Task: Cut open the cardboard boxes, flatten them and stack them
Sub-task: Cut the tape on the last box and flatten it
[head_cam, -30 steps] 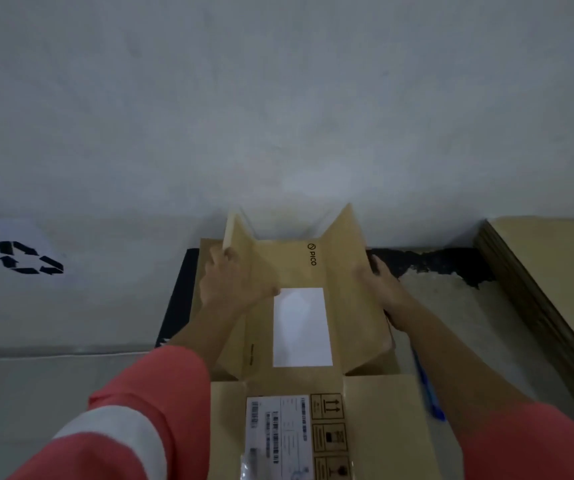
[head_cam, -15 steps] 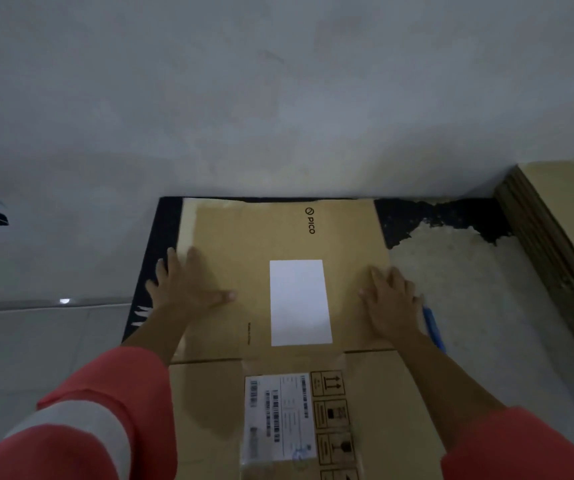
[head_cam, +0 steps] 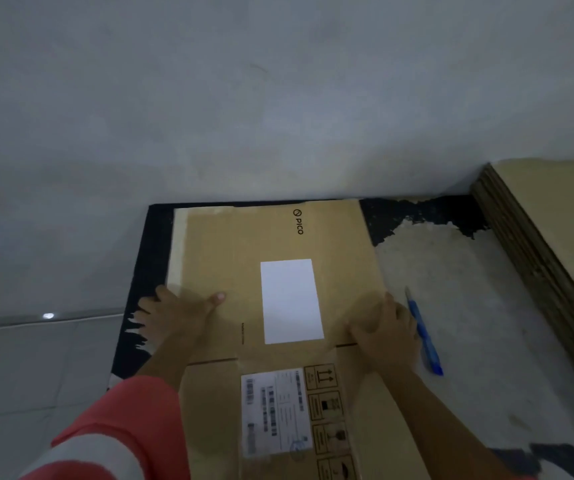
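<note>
The flattened box point(head_cam: 278, 244) lies on the floor point(head_cam: 469, 323) at my 12 o'clock. It should be light and stiff, though I expect the creases to spring back, so it is best lifted by the long side edges. My left hand point(head_cam: 178, 318) presses flat at its 8 o'clock edge, fingers point(head_cam: 162, 293) spread. My right hand point(head_cam: 384, 329) rests curled at 4 o'clock; I cannot tell whether it grips the edge.

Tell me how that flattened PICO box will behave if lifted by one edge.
Being thin, the flattened box is probably light. A fold line crosses it, so it may hinge and sag there. The left hand presses it down; it might spring up.
</note>
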`<state>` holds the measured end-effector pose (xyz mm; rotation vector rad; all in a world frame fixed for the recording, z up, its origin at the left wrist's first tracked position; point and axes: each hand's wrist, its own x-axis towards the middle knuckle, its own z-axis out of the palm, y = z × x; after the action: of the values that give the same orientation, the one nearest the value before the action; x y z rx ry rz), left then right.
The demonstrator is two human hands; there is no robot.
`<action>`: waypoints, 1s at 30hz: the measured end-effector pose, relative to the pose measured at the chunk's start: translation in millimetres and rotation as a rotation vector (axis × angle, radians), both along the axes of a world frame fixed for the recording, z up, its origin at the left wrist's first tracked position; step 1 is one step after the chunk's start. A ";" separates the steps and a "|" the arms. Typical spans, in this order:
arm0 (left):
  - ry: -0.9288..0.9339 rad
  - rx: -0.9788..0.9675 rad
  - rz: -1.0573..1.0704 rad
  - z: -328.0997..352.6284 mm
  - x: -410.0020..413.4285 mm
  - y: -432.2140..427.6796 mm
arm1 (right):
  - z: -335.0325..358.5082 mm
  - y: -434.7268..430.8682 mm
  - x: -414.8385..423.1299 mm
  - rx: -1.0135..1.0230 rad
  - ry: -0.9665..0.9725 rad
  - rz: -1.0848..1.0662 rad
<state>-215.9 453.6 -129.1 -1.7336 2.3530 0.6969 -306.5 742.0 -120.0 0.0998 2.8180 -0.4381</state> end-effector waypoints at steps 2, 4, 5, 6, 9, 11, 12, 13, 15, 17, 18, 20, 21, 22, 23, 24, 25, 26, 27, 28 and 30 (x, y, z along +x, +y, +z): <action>0.050 0.032 0.000 1.3 2.6 -2.5 | 5.4 0.9 4.9 0.032 0.001 -0.057; 0.129 0.071 0.005 4.2 11.1 -2.1 | 12.4 -2.5 3.9 0.028 -0.020 -0.110; 0.141 0.081 0.030 5.5 18.0 -0.6 | 13.9 -3.9 1.7 0.014 -0.030 -0.131; 0.117 0.086 0.065 5.9 25.8 1.7 | 15.2 -4.4 -0.5 -0.002 -0.046 -0.152; 0.107 0.158 0.135 6.3 46.1 12.2 | 9.7 0.8 -7.2 -0.022 -0.108 -0.186; 0.178 0.181 0.138 7.3 53.1 17.8 | 6.0 6.2 -11.4 -0.065 -0.151 -0.197; 0.194 0.179 0.139 9.1 54.8 18.4 | 5.3 8.7 -13.7 -0.095 -0.167 -0.201; 0.208 0.183 0.138 8.3 55.6 16.1 | 5.5 10.7 -16.2 -0.119 -0.179 -0.204; 0.256 0.228 0.131 7.5 56.6 7.5 | 5.1 12.8 -20.6 -0.130 -0.197 -0.202; 0.296 0.328 0.119 8.9 56.6 -1.0 | 5.1 13.1 -23.6 -0.103 -0.207 -0.171; 0.313 0.376 0.110 9.2 56.2 -3.5 | 5.7 13.1 -23.2 -0.101 -0.201 -0.157; 0.324 0.407 0.071 9.6 55.6 -4.9 | 9.3 12.7 -18.2 -0.154 -0.165 -0.160; 0.320 0.401 0.052 13.0 56.3 -2.3 | 11.6 12.4 -14.3 -0.195 -0.143 -0.160; 0.328 0.386 0.040 15.8 57.0 -0.2 | 13.7 12.2 -10.9 -0.236 -0.122 -0.148; 0.331 0.372 0.041 17.2 57.8 1.2 | 15.8 12.0 -8.2 -0.279 -0.103 -0.129; 0.342 0.343 0.033 17.8 59.3 2.8 | 18.5 11.5 -6.3 -0.319 -0.081 -0.109; 0.346 0.318 0.036 19.0 60.1 5.1 | 21.5 11.3 -4.6 -0.344 -0.054 -0.097; 0.363 0.305 0.034 20.9 60.9 7.4 | 26.2 10.6 -2.8 -0.349 -0.024 -0.086; 0.376 0.297 0.035 26.9 61.3 11.4 | 30.9 10.3 -1.1 -0.343 -0.002 -0.078; 0.383 0.282 0.027 31.2 61.3 14.1 | 35.2 10.5 0.2 -0.333 0.011 -0.071; 0.393 0.249 0.006 40.1 60.1 19.3 | 45.2 13.8 2.9 -0.315 0.027 -0.059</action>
<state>-155.7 473.0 -89.0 -1.6140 2.3580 1.3764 -303.6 755.9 -74.7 0.1113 2.7366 -0.8953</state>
